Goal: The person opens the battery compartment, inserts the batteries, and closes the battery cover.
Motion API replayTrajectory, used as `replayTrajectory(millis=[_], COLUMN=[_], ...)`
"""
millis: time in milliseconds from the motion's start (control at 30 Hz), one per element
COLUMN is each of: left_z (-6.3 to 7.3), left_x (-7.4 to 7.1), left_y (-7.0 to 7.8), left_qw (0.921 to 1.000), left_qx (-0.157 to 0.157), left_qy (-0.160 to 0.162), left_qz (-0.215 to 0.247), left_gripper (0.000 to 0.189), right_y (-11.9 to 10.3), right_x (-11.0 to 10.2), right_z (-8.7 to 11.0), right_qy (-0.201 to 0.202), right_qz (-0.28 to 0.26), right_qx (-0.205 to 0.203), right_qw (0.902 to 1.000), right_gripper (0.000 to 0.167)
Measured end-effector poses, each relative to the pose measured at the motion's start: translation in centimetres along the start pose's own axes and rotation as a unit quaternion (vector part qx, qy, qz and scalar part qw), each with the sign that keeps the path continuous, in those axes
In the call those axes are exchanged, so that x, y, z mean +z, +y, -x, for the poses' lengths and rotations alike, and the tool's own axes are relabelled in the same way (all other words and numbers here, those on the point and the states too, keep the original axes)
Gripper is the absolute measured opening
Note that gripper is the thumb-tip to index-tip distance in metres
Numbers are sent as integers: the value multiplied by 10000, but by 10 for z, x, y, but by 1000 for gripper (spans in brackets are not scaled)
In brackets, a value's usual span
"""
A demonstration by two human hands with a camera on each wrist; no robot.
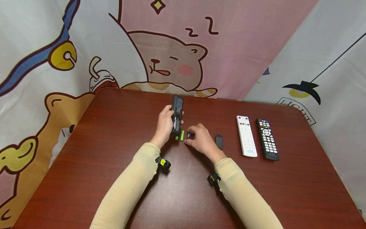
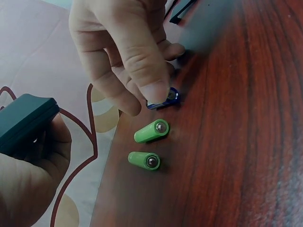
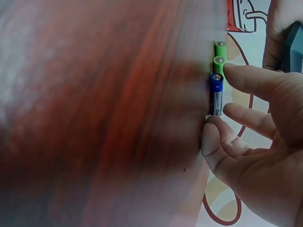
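Left hand (image 1: 165,125) grips a dark remote (image 1: 177,116) upright near the counter's (image 1: 114,152) centre, back side facing the camera, battery compartment open. Right hand (image 1: 200,138) rests on the counter at the remote's 4 o'clock, fingertips (image 3: 232,72) pinching a blue battery (image 3: 216,94) lying flat on the wood. Two green batteries (image 2: 150,131) (image 2: 144,160) lie just beside it, toward the remote. A small dark cover (image 1: 219,142) lies at the right hand's 3 o'clock. Farther right, a white remote (image 1: 246,135) and a black remote (image 1: 267,139) lie side by side.

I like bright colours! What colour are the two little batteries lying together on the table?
Green batteries, clearest in the left wrist view.
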State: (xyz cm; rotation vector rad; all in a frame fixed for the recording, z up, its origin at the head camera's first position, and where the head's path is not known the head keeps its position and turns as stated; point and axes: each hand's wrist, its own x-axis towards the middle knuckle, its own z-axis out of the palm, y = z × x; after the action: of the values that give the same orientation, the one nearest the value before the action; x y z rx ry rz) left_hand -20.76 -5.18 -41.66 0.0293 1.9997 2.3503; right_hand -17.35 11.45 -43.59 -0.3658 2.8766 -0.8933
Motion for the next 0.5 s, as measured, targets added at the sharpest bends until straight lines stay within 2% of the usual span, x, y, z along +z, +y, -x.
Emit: replayTrajectory(millis=[500], left_z=[0], left_x=[0], left_y=[0], left_qw=[10000], left_qx=[4], left_qy=[21], left_qz=[10], left_gripper=[38], right_y=[-3], right_x=[3], right_z=[-1], right_qy=[-116], right_qz=[267], right_qx=[57], right_qw=[9996], right_gripper=[42])
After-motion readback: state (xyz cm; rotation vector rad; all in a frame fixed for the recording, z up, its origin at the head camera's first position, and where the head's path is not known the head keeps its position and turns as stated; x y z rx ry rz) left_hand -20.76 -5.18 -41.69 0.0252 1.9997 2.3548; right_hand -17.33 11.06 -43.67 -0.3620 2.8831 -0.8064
